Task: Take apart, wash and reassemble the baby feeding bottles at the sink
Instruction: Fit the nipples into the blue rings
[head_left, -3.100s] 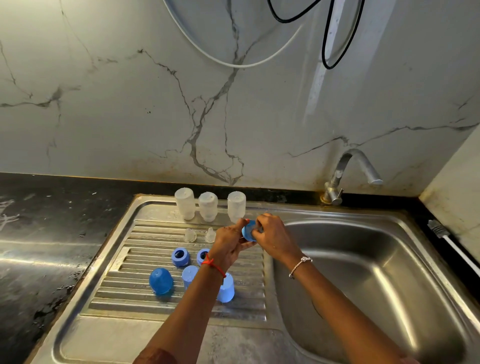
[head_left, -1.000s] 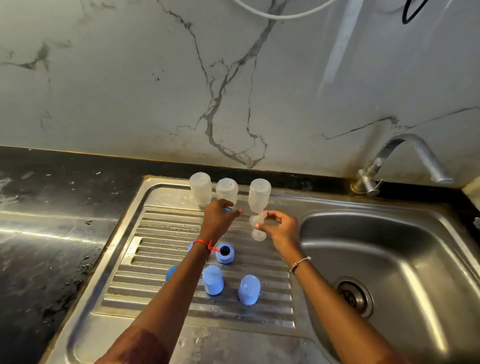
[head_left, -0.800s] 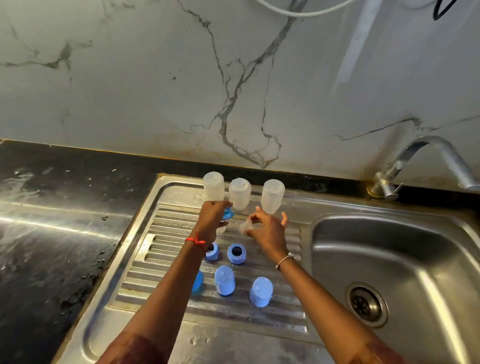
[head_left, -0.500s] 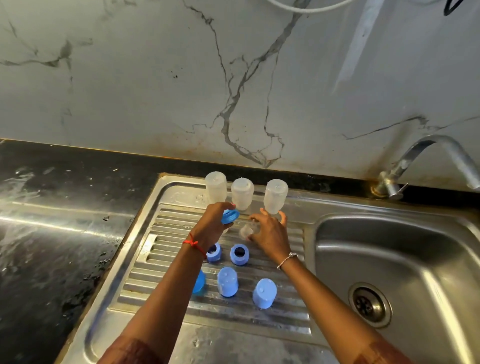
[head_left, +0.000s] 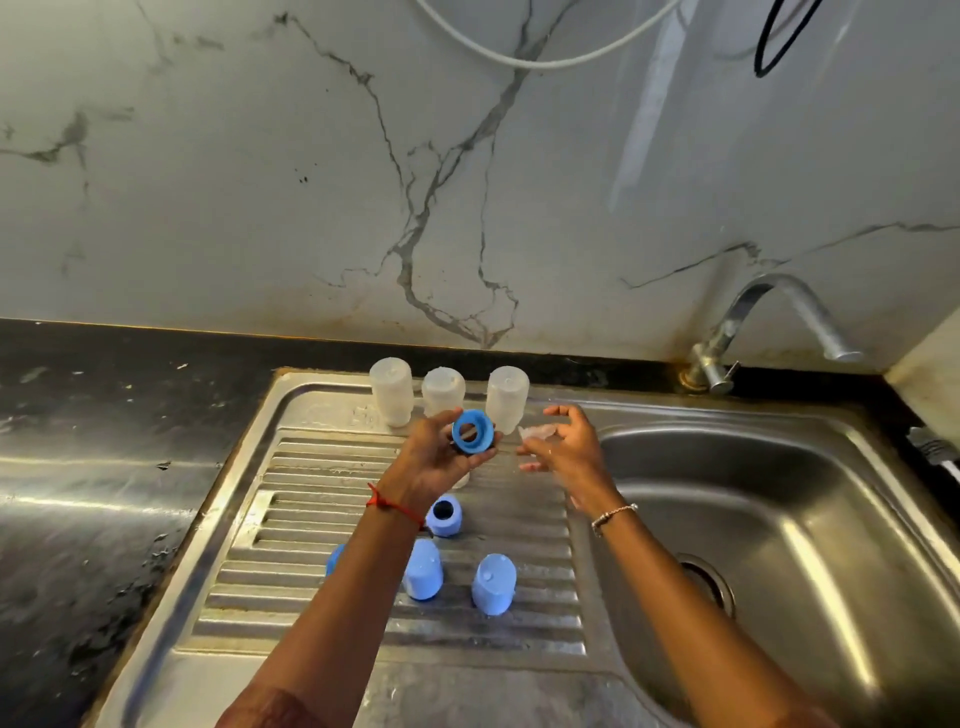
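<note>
My left hand (head_left: 436, 457) grips a blue screw ring (head_left: 471, 430) above the ribbed drainboard (head_left: 311, 525), its opening turned toward me. My right hand (head_left: 563, 447) holds a clear silicone teat (head_left: 537, 431) just to the right of the ring, a small gap between the two. Three clear bottle bodies (head_left: 444, 389) stand upside down in a row at the back of the drainboard. Another blue ring (head_left: 444, 514) lies below my left hand. Two blue caps (head_left: 493, 583) stand in front, and a third blue piece (head_left: 335, 558) shows partly behind my left forearm.
The steel sink basin (head_left: 779, 530) with its drain (head_left: 709, 582) lies to the right, under the tap (head_left: 763, 317) on the back edge. A wet black counter (head_left: 104, 467) stretches left of the drainboard. The marble wall rises behind, with cables hanging across its top.
My left hand lifted the blue ring and turned it to face me. My right hand raised the clear teat off the drainboard and brought it beside the ring.
</note>
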